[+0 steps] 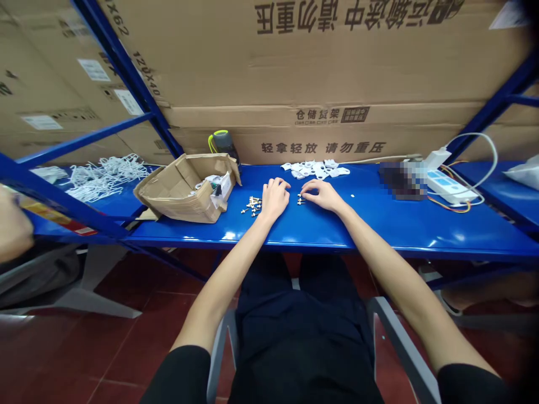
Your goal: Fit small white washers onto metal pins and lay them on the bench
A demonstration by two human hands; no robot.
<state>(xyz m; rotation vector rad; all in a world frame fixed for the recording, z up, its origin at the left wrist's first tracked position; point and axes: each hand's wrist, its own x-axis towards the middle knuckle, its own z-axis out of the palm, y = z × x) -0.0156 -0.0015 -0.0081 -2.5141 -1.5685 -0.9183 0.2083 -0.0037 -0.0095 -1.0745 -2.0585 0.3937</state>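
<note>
Hands apart, can't tell if either's gripping. Left hand (pixel 275 200) beside loose pin pile (pixel 254 206); right hand (pixel 323 194) at couple set-apart pins (pixel 300 202). Early days imo: most heaped, white parts (pixel 315 169) loose beyond hands.

Just right of the open cardboard box (pixel 179 209), small pin-like parts (pixel 253 203) lie in a loose cluster, pale gold with dark bits and thin shanks, their tips pointing various ways and some overlapping. Farther to the right of the box, apart from that cluster, sits a pair of similar parts (pixel 300 201), one just beyond the other, the nearer lying roughly sideways; their finer details are too small to tell.
</note>
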